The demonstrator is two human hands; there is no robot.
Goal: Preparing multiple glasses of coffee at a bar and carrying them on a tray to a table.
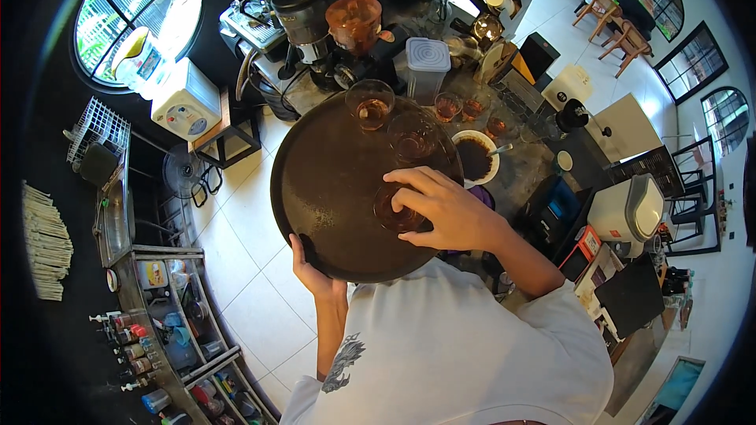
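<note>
My left hand (pixel 313 271) grips the near left edge of a round dark brown tray (pixel 315 161), its thumb up on the rim and the other fingers hidden beneath. Over the tray's right side, my right hand (pixel 449 208) is closed around the rim of a small clear glass (pixel 383 211) with some amber-brown drink inside. Whether that glass rests on the tray or is lifted, I cannot tell. Farther back on the tray stand another glass (pixel 411 144) and a wider-looking glass (pixel 372 112), both with brown liquid.
On the counter beyond the tray are several small glasses (pixel 448 108) of amber drink, a white bowl (pixel 490 168) of dark liquid with a spoon, and a lidded plastic container (pixel 428 67). A coffee grinder (pixel 303 24) stands behind. Shelves (pixel 169 323) line the left.
</note>
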